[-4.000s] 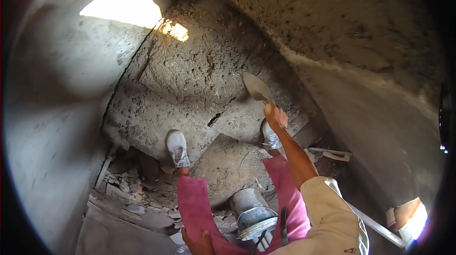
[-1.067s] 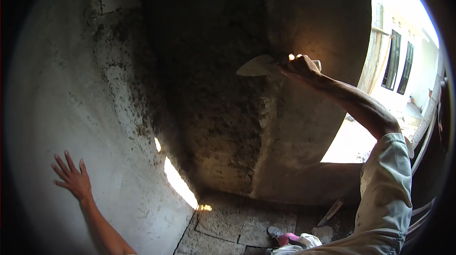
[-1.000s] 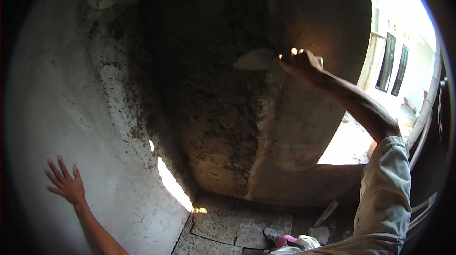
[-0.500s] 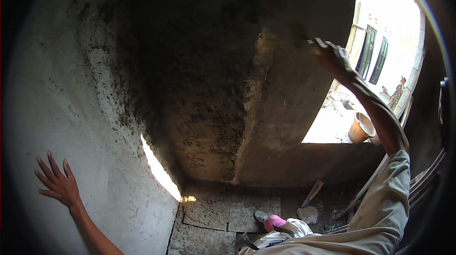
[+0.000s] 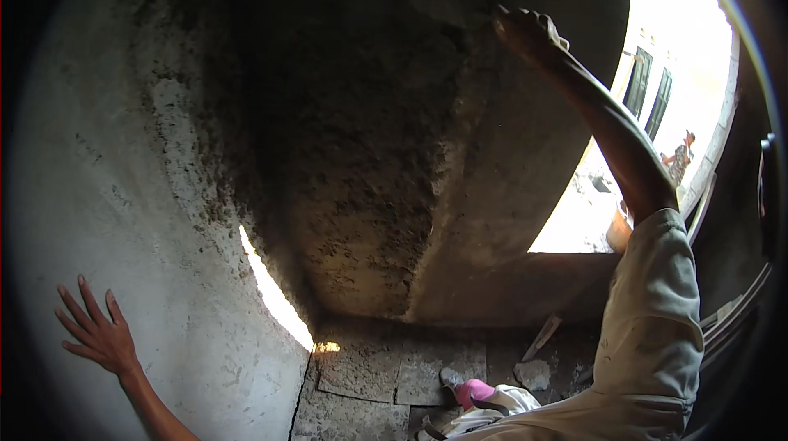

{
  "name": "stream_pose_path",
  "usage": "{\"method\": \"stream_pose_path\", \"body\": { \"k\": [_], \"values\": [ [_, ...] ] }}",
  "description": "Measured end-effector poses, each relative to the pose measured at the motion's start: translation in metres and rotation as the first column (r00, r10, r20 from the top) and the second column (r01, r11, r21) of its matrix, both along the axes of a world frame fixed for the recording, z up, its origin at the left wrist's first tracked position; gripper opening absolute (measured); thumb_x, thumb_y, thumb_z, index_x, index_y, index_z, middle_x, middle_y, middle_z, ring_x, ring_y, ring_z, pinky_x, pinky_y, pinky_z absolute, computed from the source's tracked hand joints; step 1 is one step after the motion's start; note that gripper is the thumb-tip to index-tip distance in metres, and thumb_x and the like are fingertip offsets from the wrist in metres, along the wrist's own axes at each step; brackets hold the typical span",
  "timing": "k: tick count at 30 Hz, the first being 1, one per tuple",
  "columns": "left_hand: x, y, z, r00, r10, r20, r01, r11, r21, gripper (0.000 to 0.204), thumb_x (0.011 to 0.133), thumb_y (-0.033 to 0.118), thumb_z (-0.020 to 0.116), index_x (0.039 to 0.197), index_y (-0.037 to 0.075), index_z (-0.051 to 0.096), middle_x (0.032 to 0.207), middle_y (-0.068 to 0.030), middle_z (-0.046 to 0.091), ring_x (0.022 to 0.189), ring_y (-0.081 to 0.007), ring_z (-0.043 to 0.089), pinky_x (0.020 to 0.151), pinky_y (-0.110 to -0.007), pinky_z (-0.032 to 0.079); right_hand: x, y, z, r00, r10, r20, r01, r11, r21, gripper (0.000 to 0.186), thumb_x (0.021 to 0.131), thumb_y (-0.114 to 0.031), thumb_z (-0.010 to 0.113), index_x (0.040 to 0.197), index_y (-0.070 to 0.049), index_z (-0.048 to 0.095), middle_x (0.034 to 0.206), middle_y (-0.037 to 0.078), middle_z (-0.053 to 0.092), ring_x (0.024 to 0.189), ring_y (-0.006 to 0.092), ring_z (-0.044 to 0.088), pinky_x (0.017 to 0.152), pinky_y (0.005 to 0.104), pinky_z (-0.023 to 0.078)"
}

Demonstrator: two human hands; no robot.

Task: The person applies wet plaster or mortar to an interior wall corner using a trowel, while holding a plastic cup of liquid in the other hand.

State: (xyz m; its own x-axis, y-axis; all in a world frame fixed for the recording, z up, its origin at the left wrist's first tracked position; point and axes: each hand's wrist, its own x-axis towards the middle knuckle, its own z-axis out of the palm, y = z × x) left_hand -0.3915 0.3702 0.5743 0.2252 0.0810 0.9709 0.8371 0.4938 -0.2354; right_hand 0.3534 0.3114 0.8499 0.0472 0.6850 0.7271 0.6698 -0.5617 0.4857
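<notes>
Flat against the grey plastered wall [image 5: 180, 293] on the left rests my left hand [image 5: 98, 336], its fingers spread and holding nothing. My right arm reaches up and forward to the darker far wall [image 5: 369, 170]. There my right hand [image 5: 532, 34] is closed, its fingers wrapped round a handle that they mostly hide. A dim, pale flat blade, apparently that of a trowel [image 5: 447, 6], extends left from the fist over the wall. Rough, wet-looking mortar [image 5: 361, 236] covers the wall's left part, while a smoother surface lies right of a raised vertical ridge [image 5: 447, 162].
At right a bright window opening [image 5: 574, 211] holds an orange bucket [image 5: 620, 227], partly behind my arm. Outside stands a person [image 5: 681, 158] before a building. Below are floor slabs [image 5: 357, 371], a wood offcut [image 5: 542, 336], a rubble chunk [image 5: 532, 374] and planks [image 5: 739, 310].
My right hand has moved up and to the left along the far wall, with the pale blade now showing. My left hand stays on the wall, slightly lower in view.
</notes>
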Motion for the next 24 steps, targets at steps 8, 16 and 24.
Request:
{"method": "stream_pose_path", "body": {
  "k": [8, 16, 24],
  "values": [
    [0.012, 0.015, -0.009, 1.000, 0.001, 0.019, -0.001, 1.000, 0.006, 0.070, 0.092, 0.067, 0.047, 0.153, 0.040, 0.027, 0.160, 0.0059, 0.030, 0.141, -0.0202, 0.038, 0.112, -0.057, 0.018, 0.067, -0.076, -0.029, 0.964, 0.001, -0.268, 0.016, 0.998, 0.062, 0.030, 0.096, -0.037, 0.054, 0.119, -0.016, 0.054, 0.086, 0.018, 0.069, 0.081, 0.0375, 0.070, 0.063, 0.0515, 0.054],
    [0.002, 0.007, -0.005, 0.999, -0.001, 0.042, -0.001, 0.999, 0.037, 0.073, 0.091, 0.066, 0.050, 0.154, 0.038, 0.026, 0.160, 0.0052, 0.029, 0.143, -0.0219, 0.036, 0.117, -0.059, 0.003, -0.089, 0.021, -0.093, 0.995, 0.055, -0.085, -0.071, 0.980, -0.188, 0.031, 0.093, -0.027, 0.057, 0.118, -0.009, 0.056, 0.092, 0.016, 0.068, 0.078, 0.0352, 0.071, 0.057, 0.0483, 0.056],
    [0.003, 0.000, 0.000, 0.993, -0.117, 0.031, 0.117, 0.993, 0.006, 0.073, 0.091, 0.060, 0.056, 0.154, 0.037, 0.026, 0.160, 0.0034, 0.030, 0.144, -0.0240, 0.034, 0.116, -0.056, 0.011, -0.030, 0.055, 0.003, 0.996, 0.092, 0.005, -0.092, 0.987, 0.131, 0.029, 0.093, -0.032, 0.056, 0.114, -0.012, 0.059, 0.091, 0.018, 0.070, 0.084, 0.0319, 0.071, 0.063, 0.0480, 0.057]
  ]
}}
